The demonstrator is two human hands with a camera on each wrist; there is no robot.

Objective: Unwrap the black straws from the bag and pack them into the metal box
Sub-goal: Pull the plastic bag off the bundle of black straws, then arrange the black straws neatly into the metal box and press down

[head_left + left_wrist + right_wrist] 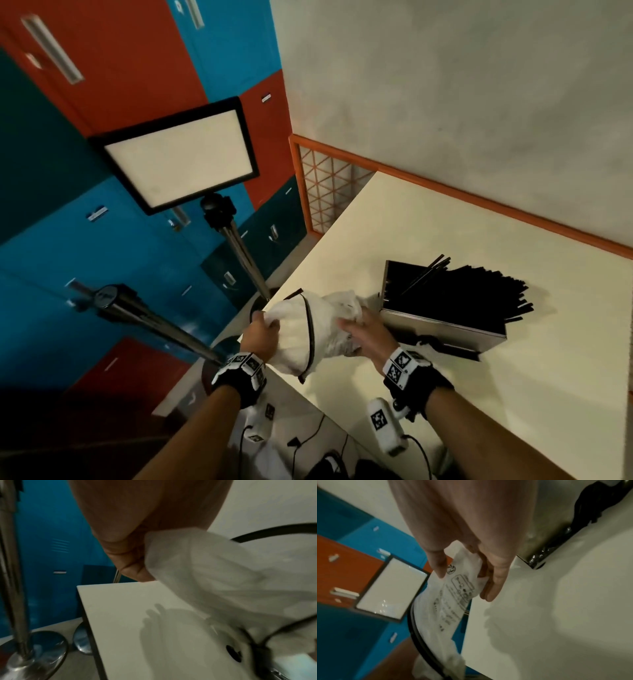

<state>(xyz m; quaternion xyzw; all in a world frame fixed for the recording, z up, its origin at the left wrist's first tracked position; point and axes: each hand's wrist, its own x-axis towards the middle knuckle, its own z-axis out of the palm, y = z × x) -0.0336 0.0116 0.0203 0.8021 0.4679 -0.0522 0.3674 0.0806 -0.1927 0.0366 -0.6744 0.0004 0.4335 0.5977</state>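
Note:
A crumpled white plastic bag [322, 329] with a black zip strip hangs between both hands over the table's left edge. My left hand [262, 334] grips its left end; in the left wrist view the fingers [133, 563] curl round the bag [223, 574]. My right hand [359, 329] pinches the printed end of the bag [453, 595] between thumb and fingers. Just right of the hands stands the metal box [442, 325], filled with black straws [462, 291] that stick out over its far side. No straws show inside the bag.
The cream table [479, 394] runs along a wall with an orange rail [479, 202]. A light panel on a tripod [178, 157] and a metal stand [154, 318] rise left of the table. Coloured lockers fill the left. Cables and tagged devices [385, 428] lie near my wrists.

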